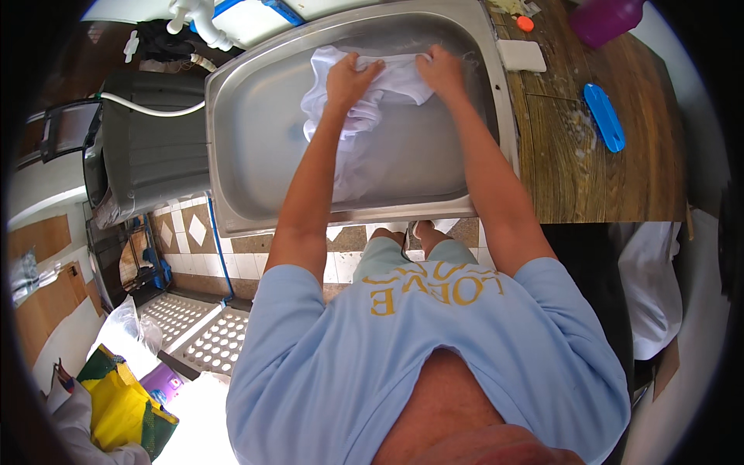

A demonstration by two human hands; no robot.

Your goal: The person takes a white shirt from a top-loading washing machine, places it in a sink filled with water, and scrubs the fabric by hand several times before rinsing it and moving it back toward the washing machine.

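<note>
A wet white cloth (364,112), perhaps a garment, lies bunched in the metal sink (486,77). Its upper part is gathered in folds, while a lower part spreads out pale and blurred under cloudy water. My left hand (351,80) grips the bunched cloth near its top, thumb pointing right. At the cloth's upper right end, my right hand (443,71) pinches the edge. Between the two hands a stretch of fabric runs across. Some fingertips of both hands are hidden behind the folds.
Right of the sink, a wooden counter (566,170) carries a blue oblong holder (604,118), a whitish block (521,56), an orange cap (525,24) and a purple container (606,22). A white hose (147,110) reaches the sink's left side. White pipe fittings (203,22) stand behind it.
</note>
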